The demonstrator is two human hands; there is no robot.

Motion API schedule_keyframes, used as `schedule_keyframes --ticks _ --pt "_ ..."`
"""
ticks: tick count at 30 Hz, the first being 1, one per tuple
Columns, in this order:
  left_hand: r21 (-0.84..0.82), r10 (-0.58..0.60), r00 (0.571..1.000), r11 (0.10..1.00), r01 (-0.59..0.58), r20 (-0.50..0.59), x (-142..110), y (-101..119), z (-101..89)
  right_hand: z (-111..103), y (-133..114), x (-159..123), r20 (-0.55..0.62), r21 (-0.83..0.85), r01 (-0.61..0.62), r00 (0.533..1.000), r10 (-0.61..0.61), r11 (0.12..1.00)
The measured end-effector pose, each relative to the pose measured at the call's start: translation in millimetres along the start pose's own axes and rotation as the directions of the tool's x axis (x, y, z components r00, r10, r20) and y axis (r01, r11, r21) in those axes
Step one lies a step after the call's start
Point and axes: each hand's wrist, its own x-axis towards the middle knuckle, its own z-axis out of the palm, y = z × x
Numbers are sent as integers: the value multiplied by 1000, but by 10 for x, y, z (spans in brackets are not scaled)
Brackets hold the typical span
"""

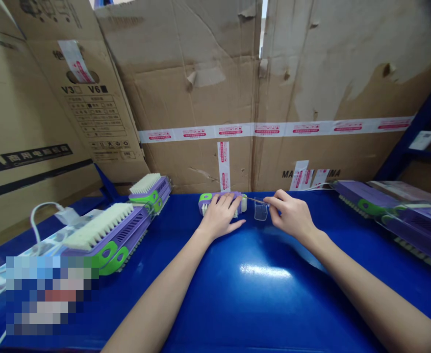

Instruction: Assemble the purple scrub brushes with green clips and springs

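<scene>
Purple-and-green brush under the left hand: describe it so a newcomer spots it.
Find the brown cardboard wall behind the blue tabletop. Near its foot, under the left hand, lies a purple-and-green brush with pale bristles. Unlike similar brushes at both sides, it has a hand on it.

Seemingly plastic piece (261, 211) between hands (220, 214) (291, 214); room nearer; cardboard (196, 93) blocks behind.

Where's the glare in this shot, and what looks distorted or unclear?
Head view: bright glare patch on the blue tabletop; in the head view, mosaic blocks hide the lower left, the far-right purple brush looks stretched, and the thin tool in the right hand is too small to identify.
</scene>
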Motion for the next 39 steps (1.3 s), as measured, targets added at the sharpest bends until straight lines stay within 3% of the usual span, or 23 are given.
schedule_keyframes --ticks 7,13,21,29,35,39 --pt "-56 -30 998 998 27 -55 7 -4 -16 -32 -145 24 198 -109 -60 977 81 992" --pt "-69 -51 997 997 46 -65 -19 -36 -10 2 -261 6 335 -153 1 941 51 988" --pt "-57 -82 993 995 77 -91 10 -48 -53 -62 -274 25 310 -101 -22 949 53 995" --pt "23 -259 966 966 259 -21 96 -19 -31 -99 -264 34 287 -20 -23 958 28 1000" --pt "-3 -255 966 967 255 -41 66 -48 14 -132 -277 50 313 76 -32 950 7 997" --pt "-4 -245 970 970 245 7 58 -53 12 -174 -303 75 333 118 -68 943 26 991"
